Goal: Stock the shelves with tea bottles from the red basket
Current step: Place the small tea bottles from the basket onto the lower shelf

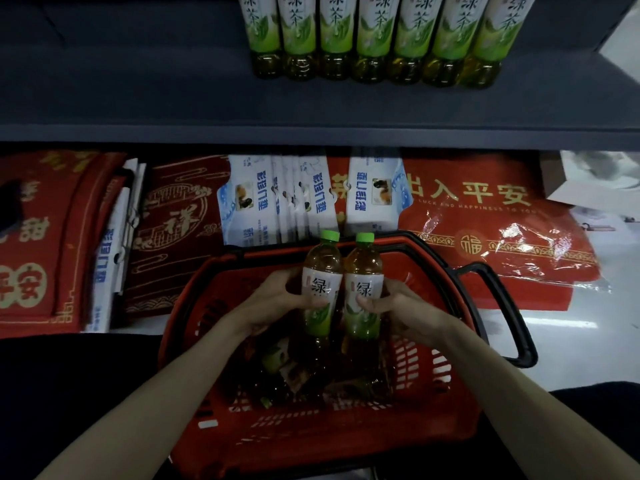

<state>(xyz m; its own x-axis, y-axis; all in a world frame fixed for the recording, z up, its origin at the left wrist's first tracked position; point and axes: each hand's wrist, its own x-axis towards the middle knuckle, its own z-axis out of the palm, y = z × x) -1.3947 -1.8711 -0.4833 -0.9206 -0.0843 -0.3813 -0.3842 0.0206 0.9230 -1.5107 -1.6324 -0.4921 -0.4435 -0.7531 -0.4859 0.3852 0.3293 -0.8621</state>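
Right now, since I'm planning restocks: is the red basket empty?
Not empty: several tea bottles lie dimly visible inside the red basket.

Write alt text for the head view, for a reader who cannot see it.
The left hand and the right hand each grip an upright plastic tea bottle with a green cap, side by side above a red plastic basket holding more bottles. Seven green-labelled tea bottles stand in a row on the dark grey shelf above.
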